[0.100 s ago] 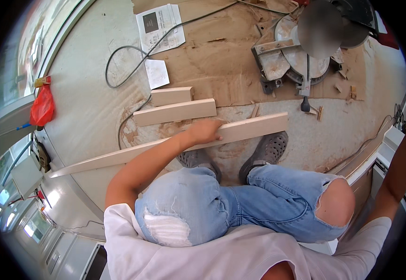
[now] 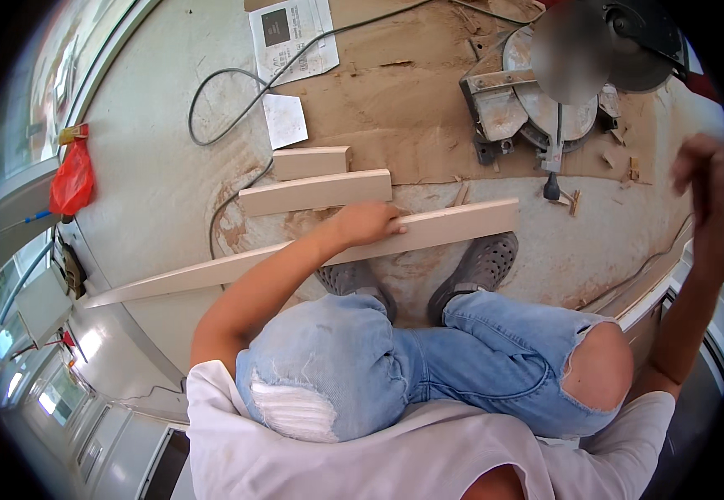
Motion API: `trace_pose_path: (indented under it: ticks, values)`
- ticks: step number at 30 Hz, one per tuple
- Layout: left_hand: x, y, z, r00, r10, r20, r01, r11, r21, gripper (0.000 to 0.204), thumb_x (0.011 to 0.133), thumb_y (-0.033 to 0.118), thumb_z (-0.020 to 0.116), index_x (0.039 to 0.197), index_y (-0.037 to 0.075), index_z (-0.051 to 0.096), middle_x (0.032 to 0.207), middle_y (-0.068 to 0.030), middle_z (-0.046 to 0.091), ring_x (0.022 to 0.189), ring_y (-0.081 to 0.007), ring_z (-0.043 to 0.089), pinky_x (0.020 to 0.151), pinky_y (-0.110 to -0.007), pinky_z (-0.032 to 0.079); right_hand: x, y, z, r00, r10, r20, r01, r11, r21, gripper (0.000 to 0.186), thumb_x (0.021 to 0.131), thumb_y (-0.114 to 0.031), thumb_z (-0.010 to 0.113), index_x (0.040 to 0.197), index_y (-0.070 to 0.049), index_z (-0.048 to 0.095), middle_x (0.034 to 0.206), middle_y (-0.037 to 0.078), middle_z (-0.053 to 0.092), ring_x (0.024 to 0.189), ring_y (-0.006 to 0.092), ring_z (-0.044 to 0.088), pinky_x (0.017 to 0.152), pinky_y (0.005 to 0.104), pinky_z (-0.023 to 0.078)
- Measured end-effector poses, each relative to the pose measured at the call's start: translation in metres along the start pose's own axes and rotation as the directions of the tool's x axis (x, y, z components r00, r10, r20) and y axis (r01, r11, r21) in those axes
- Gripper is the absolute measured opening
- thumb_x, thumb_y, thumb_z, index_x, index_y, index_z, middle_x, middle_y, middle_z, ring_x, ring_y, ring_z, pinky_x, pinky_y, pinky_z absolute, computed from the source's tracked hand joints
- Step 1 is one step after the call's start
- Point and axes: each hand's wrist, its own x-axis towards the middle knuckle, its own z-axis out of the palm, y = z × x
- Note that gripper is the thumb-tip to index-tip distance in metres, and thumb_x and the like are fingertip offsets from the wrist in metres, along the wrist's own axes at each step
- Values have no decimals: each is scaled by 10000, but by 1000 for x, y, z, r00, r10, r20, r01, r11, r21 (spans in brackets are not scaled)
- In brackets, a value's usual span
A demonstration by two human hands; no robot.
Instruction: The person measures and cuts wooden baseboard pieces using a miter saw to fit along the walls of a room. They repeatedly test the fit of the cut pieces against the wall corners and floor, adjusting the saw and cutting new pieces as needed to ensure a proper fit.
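My left hand (image 2: 370, 223) is closed over the upper edge of a long, pale wooden board (image 2: 462, 220), its fingertips on the near face. The board slants from my shoes toward the far left side of the floor. Off at the right rim, my right hand (image 2: 704, 165) is raised, with its fingers bent and smeared by motion; whether it holds anything does not show. Just beyond the long board lie a shorter board (image 2: 316, 193) and an even shorter board (image 2: 308, 163).
A mitre saw (image 2: 495, 118) stands at the far right on brown cardboard (image 2: 412, 108), with wood scraps around it. A dark cable (image 2: 193, 117) loops across the floor near printed sheets (image 2: 295, 50). A red plastic bag (image 2: 73, 179) hangs at the left.
My right hand has come up into view at the right rim and its forearm has moved inward. The left hand keeps its hold on the long board; the view has shifted slightly.
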Motion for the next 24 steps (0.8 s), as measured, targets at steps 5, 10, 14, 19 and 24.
trace_pose_path:
  ticks: [5,10,14,19,24]
  values:
    - [-9,-35,-53,798,168,-579,67,930,362,298,848,118,693,1129,40,634,1098,-182,630,1049,-386,605,913,-494,483,-74,36,240,632,104,768,-466,843,269,278,1046,-252,581,1099,-9,705,771,85,704,680,153,651,638,312,528]
    - [-17,-82,-81,741,247,-625,204,804,559,178,823,32,577,997,53,608,1026,-129,591,1007,-309,581,866,-420,452,-100,58,333,607,-263,750,4,945,328,256,1020,-264,593,1134,-68,713,827,115,727,747,264,702,722,390,542]
    - [-19,-60,-96,869,-64,-491,281,880,383,266,803,102,726,995,45,551,953,-147,619,972,-364,634,815,-472,499,-82,47,337,598,-251,761,-73,928,364,325,997,-354,606,1127,-72,704,910,160,739,859,377,702,776,476,535]
    - [-11,16,-114,681,-100,-725,170,985,24,452,869,159,762,1237,51,523,973,-201,696,839,-395,696,749,-451,572,-65,43,344,756,-194,625,-25,946,324,362,960,-346,657,1205,-82,679,969,161,741,898,376,712,800,489,543]
    - [18,55,-93,688,-329,-647,-156,804,-575,617,905,152,729,1455,45,472,1041,-174,693,854,-221,698,722,-342,572,-59,31,353,971,-35,236,-34,958,284,527,919,-291,717,1391,-113,564,1172,165,692,914,352,710,819,428,566]
